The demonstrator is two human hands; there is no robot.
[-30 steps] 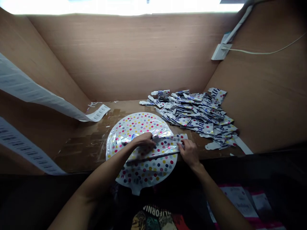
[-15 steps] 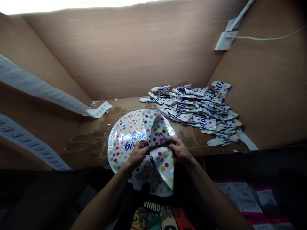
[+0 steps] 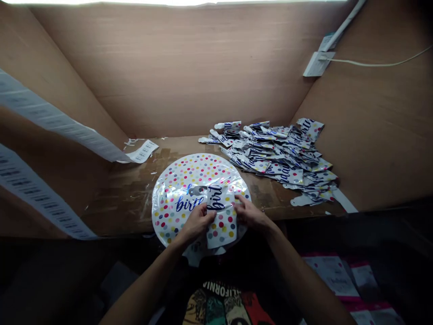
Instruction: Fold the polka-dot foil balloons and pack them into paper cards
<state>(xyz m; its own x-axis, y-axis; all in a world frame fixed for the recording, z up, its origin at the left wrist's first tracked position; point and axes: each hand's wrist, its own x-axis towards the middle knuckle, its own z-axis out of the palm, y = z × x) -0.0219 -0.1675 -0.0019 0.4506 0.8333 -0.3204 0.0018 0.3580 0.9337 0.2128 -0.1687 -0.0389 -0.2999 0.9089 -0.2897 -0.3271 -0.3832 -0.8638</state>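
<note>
A flat, round foil balloon with coloured dots and blue "birthday" lettering lies at the front of the cardboard surface. Above it I hold another dotted foil balloon, the folded balloon, now a narrow upright strip with "birt" showing. My left hand pinches its left edge between thumb and fingers. At the right edge, my right hand grips it with closed fingers. Some pale material hangs below the strip, over the front edge. To the right and behind lies a heap of folded foil balloons.
Cardboard walls enclose the surface on three sides. Strips of barcode labels run along the left wall, with a curled end on the surface. A white power fitting and cable hang at the right corner. Pink-edged packets lie below right.
The balloon in my hands has gone from a loose, half-open fold to a flat narrow strip. More of the round balloon beneath it shows. The camera view has shifted slightly.
</note>
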